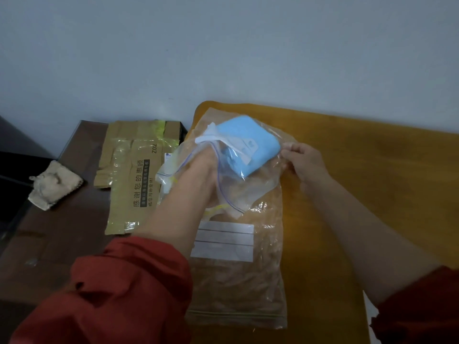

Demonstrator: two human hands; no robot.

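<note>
Orange table (360,155), bag (229,187), blue sponge (248,142) askew

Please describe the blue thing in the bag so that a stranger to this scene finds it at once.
Look at the orange table by the wall. At its left end the right hand pinches a clear zip bag and the left hand reaches inside. The soft pad in that bag is the only large blue thing.

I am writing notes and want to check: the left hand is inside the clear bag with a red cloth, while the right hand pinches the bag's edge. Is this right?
Not quite: the cloth is blue, not red, as the head view shows. The left hand is inside the clear bag, and the right hand pinches its edge.
</note>
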